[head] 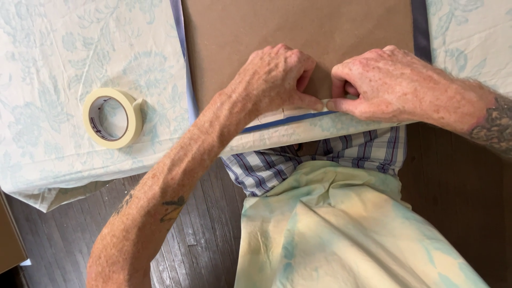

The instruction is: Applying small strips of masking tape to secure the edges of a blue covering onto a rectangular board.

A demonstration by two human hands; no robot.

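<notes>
A strip of masking tape (298, 111) is pinched between the thumb and curled fingers (298, 72) of the left hand (274, 80), and between those of the right hand (381, 82), the two thumbs almost meeting. The strip is held along the near edge of a brown board (298, 29) bordered in blue. The board is laid on a pale floral cloth (48, 64) over the table. A roll of masking tape (113, 117) is seen well to the left.
</notes>
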